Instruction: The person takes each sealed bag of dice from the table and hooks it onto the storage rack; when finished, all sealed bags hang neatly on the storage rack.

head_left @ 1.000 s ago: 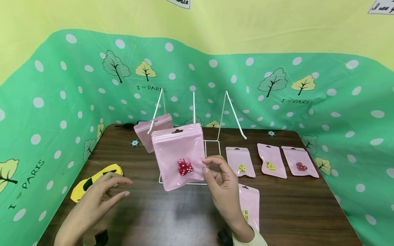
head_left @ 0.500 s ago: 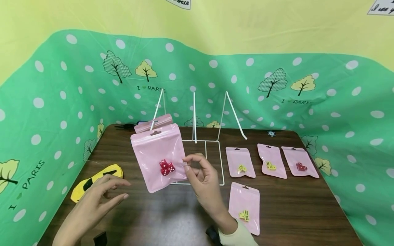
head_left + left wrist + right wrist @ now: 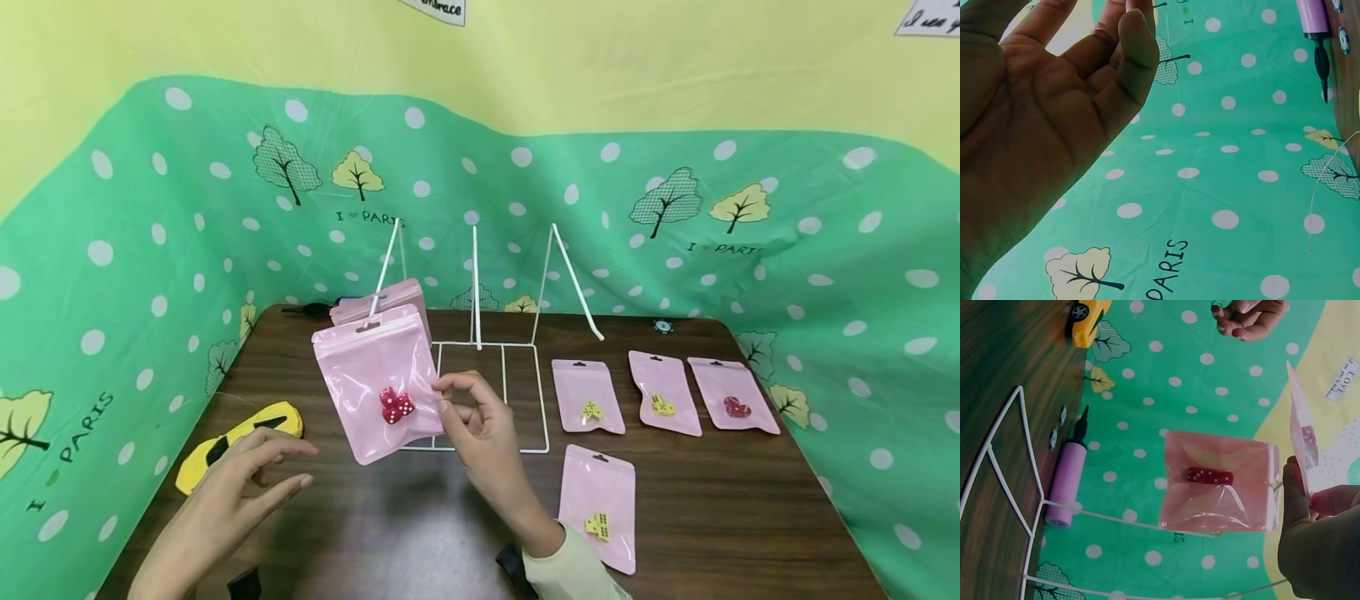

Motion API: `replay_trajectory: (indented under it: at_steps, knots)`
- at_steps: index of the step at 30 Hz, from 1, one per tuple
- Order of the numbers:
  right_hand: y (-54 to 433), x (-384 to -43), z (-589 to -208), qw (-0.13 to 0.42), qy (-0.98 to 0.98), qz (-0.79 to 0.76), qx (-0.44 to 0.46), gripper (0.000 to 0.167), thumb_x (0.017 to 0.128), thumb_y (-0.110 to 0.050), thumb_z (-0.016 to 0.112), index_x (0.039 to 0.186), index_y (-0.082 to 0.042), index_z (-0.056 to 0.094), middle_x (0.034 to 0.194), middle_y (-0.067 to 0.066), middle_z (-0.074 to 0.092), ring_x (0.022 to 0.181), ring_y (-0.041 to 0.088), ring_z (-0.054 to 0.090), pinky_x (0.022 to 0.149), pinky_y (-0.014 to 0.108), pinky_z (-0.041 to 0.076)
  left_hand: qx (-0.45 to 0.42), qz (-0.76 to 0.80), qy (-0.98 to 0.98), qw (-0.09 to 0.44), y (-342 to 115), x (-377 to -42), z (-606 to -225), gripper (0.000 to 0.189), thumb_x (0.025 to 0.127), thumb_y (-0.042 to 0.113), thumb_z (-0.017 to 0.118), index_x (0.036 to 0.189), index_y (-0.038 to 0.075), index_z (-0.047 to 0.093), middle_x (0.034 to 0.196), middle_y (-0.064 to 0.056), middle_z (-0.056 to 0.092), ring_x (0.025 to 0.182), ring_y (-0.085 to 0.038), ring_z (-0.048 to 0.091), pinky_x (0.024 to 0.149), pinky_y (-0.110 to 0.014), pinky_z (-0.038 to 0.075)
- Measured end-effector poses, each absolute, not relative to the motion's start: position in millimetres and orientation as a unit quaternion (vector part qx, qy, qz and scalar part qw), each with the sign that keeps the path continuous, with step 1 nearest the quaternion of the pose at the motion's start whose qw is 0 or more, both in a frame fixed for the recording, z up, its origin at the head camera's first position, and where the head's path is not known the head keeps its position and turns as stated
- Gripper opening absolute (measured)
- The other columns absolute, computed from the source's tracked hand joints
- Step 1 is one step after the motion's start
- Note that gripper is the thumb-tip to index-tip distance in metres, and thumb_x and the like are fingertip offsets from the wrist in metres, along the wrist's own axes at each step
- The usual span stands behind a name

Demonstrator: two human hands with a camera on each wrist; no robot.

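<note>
Between thumb and forefinger, my right hand (image 3: 483,433) pinches the right edge of a pink zip bag (image 3: 348,375) holding red dice (image 3: 395,405). Its hang hole overlaps the tip of the left hook (image 3: 386,267) of a white wire rack (image 3: 546,400) in the head view. Farther back on that hook hangs another pink bag (image 3: 1244,450), also with red dice, mostly covered in the head view. My left hand (image 3: 232,483) is in the air left of the held bag, fingers loosely bent and touching nothing; its palm (image 3: 1041,119) shows bare in the left wrist view.
Several pink bags lie on the right of the table: three in a row, including one with red dice (image 3: 737,407), and a bag (image 3: 592,483) with yellow dice nearer. A yellow toy car (image 3: 281,417) stands by the left hand. A pink-purple cylinder (image 3: 1066,481) with black nozzle lies behind.
My right hand has carried the pink bag leftward from in front of the middle of the rack to the left hook's tip. The left hand has barely moved.
</note>
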State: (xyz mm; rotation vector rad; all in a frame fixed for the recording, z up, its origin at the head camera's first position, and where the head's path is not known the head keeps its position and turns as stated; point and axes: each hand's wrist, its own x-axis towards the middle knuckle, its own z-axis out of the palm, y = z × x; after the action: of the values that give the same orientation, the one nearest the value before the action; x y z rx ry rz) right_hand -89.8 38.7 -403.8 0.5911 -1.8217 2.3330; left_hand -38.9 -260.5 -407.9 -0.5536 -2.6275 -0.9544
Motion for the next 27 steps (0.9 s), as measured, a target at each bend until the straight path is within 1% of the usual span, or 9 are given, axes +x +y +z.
replay_trajectory:
  at_steps: [3, 7, 11, 19, 23, 27]
  knots:
    - [36, -93, -406, 0.060, -0.608, 0.769, 0.187, 0.021, 0.104, 0.009, 0.060, 0.125, 0.013, 0.062, 0.110, 0.009, 0.055, 0.071, 0.012, 0.060, 0.052, 0.018, 0.035, -0.191, -0.333, -0.912, 0.145, -260, -38, -408, 0.044, 0.081, -0.002, 0.091, 0.113, 0.025, 0.077, 0.109, 0.008, 0.069, 0.093, -0.002, 0.057, 0.074, -0.016, 0.046]
    - [32, -97, -407, 0.065, -0.606, 0.772, 0.180, 0.021, 0.103, 0.010, 0.060, 0.124, 0.014, 0.062, 0.109, 0.009, 0.053, 0.069, 0.009, 0.058, 0.051, 0.018, 0.033, -0.193, -0.332, -0.912, 0.143, -260, -39, -409, 0.044, 0.082, -0.001, 0.091, 0.113, 0.027, 0.077, 0.109, 0.011, 0.068, 0.093, -0.002, 0.058, 0.074, -0.016, 0.047]
    - [28, -99, -406, 0.071, -0.608, 0.772, 0.171, 0.022, 0.102, 0.010, 0.059, 0.124, 0.013, 0.063, 0.108, 0.011, 0.054, 0.067, 0.009, 0.056, 0.051, 0.019, 0.033, -0.200, -0.330, -0.911, 0.147, -260, -41, -407, 0.045, 0.081, -0.001, 0.091, 0.114, 0.027, 0.077, 0.109, 0.012, 0.067, 0.093, -0.003, 0.058, 0.075, -0.015, 0.047]
    - [30, -99, -410, 0.086, -0.616, 0.764, 0.169, 0.020, 0.102, 0.012, 0.060, 0.121, 0.014, 0.064, 0.107, 0.012, 0.054, 0.073, 0.012, 0.063, 0.053, 0.018, 0.037, -0.185, -0.326, -0.917, 0.139, -260, -37, -400, 0.045, 0.084, 0.002, 0.091, 0.116, 0.030, 0.076, 0.110, 0.016, 0.067, 0.093, -0.002, 0.058, 0.080, -0.012, 0.045]
    - [30, -101, -412, 0.085, -0.613, 0.768, 0.165, 0.019, 0.102, 0.011, 0.060, 0.121, 0.014, 0.064, 0.108, 0.014, 0.053, 0.069, 0.011, 0.058, 0.052, 0.017, 0.034, -0.185, -0.328, -0.916, 0.139, -260, -38, -402, 0.045, 0.083, 0.000, 0.091, 0.116, 0.028, 0.077, 0.110, 0.013, 0.068, 0.093, -0.002, 0.057, 0.078, -0.013, 0.045]
    - [29, -106, -412, 0.080, -0.618, 0.768, 0.148, 0.019, 0.103, 0.009, 0.060, 0.121, 0.012, 0.065, 0.109, 0.017, 0.053, 0.060, 0.007, 0.046, 0.049, 0.018, 0.030, -0.186, -0.330, -0.914, 0.143, -260, -38, -405, 0.046, 0.082, -0.001, 0.091, 0.115, 0.027, 0.077, 0.109, 0.012, 0.068, 0.092, -0.002, 0.057, 0.077, -0.013, 0.045]
